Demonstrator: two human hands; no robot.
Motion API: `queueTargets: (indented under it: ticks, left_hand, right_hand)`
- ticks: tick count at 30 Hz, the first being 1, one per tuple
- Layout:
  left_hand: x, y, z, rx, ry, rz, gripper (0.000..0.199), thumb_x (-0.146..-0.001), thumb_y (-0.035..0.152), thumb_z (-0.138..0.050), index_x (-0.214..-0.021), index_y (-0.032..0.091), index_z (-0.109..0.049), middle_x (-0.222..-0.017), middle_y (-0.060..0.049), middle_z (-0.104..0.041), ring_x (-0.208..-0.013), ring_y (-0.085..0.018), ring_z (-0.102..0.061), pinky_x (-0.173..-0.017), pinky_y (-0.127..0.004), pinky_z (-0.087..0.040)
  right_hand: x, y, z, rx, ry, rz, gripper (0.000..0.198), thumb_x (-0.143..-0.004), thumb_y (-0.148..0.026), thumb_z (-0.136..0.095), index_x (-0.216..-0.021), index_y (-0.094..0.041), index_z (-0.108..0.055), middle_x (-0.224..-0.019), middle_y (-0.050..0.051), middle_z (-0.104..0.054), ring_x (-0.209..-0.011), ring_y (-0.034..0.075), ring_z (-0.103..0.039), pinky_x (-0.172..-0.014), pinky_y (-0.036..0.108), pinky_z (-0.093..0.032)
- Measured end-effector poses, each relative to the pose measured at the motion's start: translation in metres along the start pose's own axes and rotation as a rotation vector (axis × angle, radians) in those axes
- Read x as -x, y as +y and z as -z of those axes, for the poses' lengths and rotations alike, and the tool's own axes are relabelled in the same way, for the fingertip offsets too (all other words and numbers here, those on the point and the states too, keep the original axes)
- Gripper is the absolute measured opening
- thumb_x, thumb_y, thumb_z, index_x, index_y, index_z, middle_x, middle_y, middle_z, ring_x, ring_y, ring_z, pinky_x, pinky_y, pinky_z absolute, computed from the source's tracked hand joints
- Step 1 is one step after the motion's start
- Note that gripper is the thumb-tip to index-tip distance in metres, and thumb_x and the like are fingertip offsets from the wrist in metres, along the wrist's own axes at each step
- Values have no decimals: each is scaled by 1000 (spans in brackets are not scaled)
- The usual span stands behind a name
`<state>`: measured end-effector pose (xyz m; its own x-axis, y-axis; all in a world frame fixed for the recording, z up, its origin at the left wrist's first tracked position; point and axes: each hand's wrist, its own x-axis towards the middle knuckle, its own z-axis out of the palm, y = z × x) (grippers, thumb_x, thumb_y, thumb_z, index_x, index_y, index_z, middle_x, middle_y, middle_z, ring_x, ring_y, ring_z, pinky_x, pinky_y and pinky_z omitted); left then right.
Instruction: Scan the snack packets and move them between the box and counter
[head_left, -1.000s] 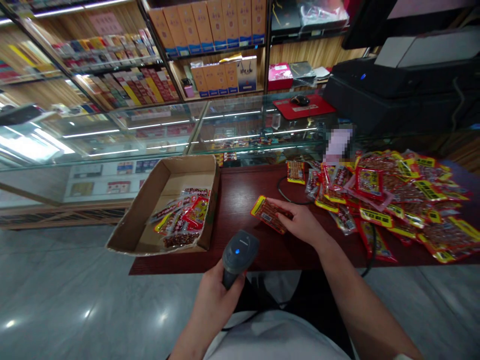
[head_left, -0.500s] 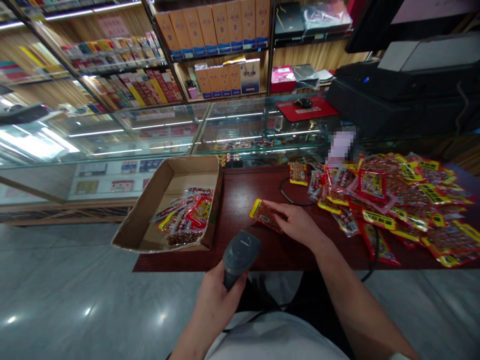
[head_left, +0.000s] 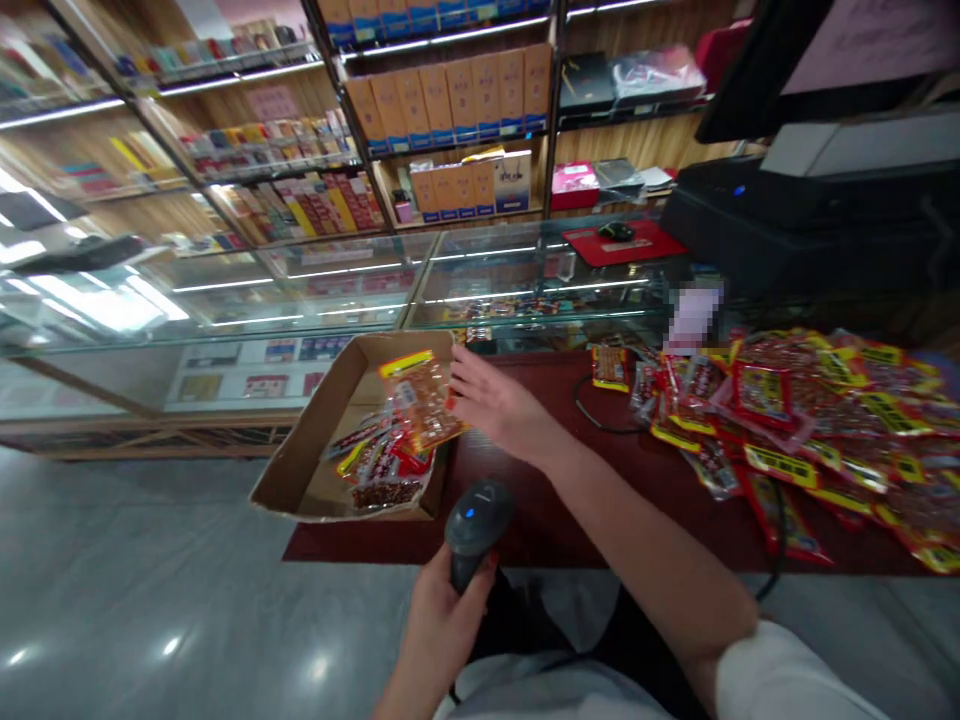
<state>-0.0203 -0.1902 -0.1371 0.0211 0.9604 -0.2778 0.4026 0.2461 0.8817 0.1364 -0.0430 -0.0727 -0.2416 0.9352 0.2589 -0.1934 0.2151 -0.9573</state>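
Observation:
My left hand [head_left: 442, 620] is wrapped around the handle of a dark grey barcode scanner [head_left: 480, 515], which shows a small blue light. Over the right wall of a cardboard box [head_left: 300, 465] is my right hand [head_left: 499, 405], its fingers stretched out and slightly apart. Right beside those fingertips a snack packet [head_left: 420, 395] with a yellow top band hangs tilted above the box. Whether the fingertips still touch it I cannot tell. Several other snack packets [head_left: 379, 450] lie inside the box, partly covered by the tilted one.
A large heap of snack packets [head_left: 840, 410] spreads over the right of the dark red table [head_left: 517, 490], with a single packet [head_left: 609, 367] left of it. A black cable runs there. Behind stand a glass counter [head_left: 495, 260], a mouse [head_left: 615, 231] on a red mat and stocked shelves.
My right hand has carried the snack packet from the table leftward to above the box, and its fingers have straightened. The scanner's blue light has come on. The view has tilted up slightly.

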Motion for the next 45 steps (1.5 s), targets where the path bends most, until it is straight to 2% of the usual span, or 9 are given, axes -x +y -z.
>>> queueTargets:
  ticks: [3,8,13,17,24,29,34,36,45]
  left_hand:
    - [-3,4,1,7,3,1,37,-77,53,-65,-77,16,-64,-55,0,-60,-48,-15,-55,-48,-24,-42]
    - [-7,9,1,-12,-6,-17,38,-75,55,-67,-73,17,-64,-51,1,-59,-46,-16,-55,-47,-24,-42]
    - [-6,9,-4,-43,-33,-70,35,-79,51,-65,-74,16,-64,-54,0,-60,-48,-16,-56,-48,-24,-42]
    - [-3,11,-5,-58,-53,-92,32,-81,48,-64,-77,16,-64,-58,-1,-63,-50,-16,-58,-50,-24,-44]
    - [1,10,-3,-24,12,-68,37,-78,53,-66,-76,17,-66,-54,1,-59,-48,-16,-55,-48,-25,-44]
    - [-2,6,-8,-19,16,-69,41,-77,57,-66,-75,16,-66,-52,1,-58,-49,-16,-55,-49,-25,-43]
    - [-8,5,-11,-55,-19,-73,39,-78,55,-65,-73,16,-66,-52,0,-59,-49,-17,-55,-49,-25,-42]
    - [-10,4,-11,-78,-37,-88,37,-79,52,-65,-73,16,-66,-53,0,-60,-49,-17,-56,-50,-25,-42]
    - [-10,2,-16,-128,-49,-123,26,-82,41,-60,-73,17,-65,-55,0,-61,-50,-16,-57,-52,-24,-43]
  right_hand:
    - [-12,4,4,226,-5,91,68,-87,-42,-67,-150,-33,-42,-154,3,-47,-141,24,-46,-113,45,-43]
    - [-1,32,101,990,400,-88,42,-94,-26,-55,-136,-24,-57,-143,9,-58,-135,23,-50,-117,42,-36]
    - [8,49,184,1157,671,-334,49,-95,-22,-54,-140,-4,-46,-144,35,-43,-139,43,-40,-109,64,-32]
    - [7,56,205,1160,674,-421,61,-85,-15,-67,-142,-8,-46,-137,32,-51,-131,43,-50,-106,59,-37]
    - [13,60,204,993,695,-378,105,-65,-14,-81,-155,-7,-28,-132,29,-57,-126,41,-55,-108,53,-38]
    - [34,68,175,694,716,-217,95,-72,-24,-73,-156,-23,-28,-101,3,-73,-92,22,-71,-91,40,-55]
    - [62,71,141,-40,766,-26,51,-68,-33,-77,-116,-23,-63,-99,1,-75,-94,22,-71,-86,41,-60]
    - [70,71,131,-69,745,-54,36,-71,-36,-75,-103,-23,-67,-99,1,-76,-93,22,-71,-85,42,-61]
    - [77,76,109,-102,617,-166,30,-61,-30,-88,-87,-18,-78,-86,2,-78,-81,19,-71,-80,33,-59]
